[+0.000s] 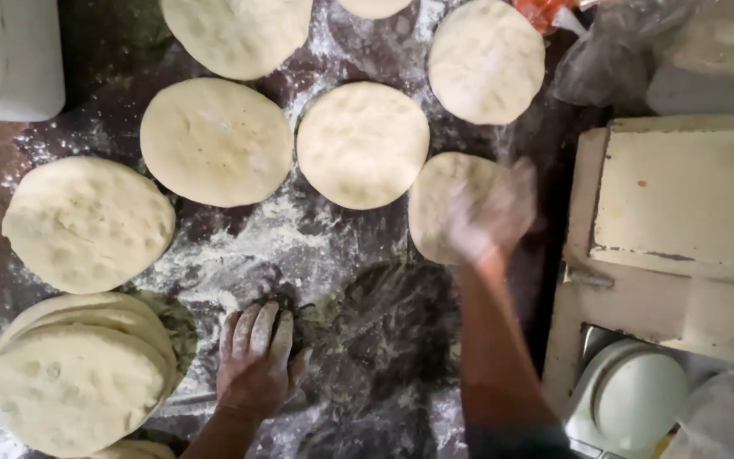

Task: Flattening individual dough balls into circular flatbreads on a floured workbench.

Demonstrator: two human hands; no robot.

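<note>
Seen from above: dark floured table; left hand flat, fingers together, holding nothing; right hand blurred over a dough round at the row's end, grip impossible to tell; seemingly mid-laying or patting; calling next for another round from the stack.

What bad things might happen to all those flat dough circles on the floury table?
1. The right hand looks blurred over one dough round and might dent or tear it.
2. The rounds in the stack lie straight on each other and may stick together.
3. The two middle rounds lie very close and could join at their edges if nudged.
</note>
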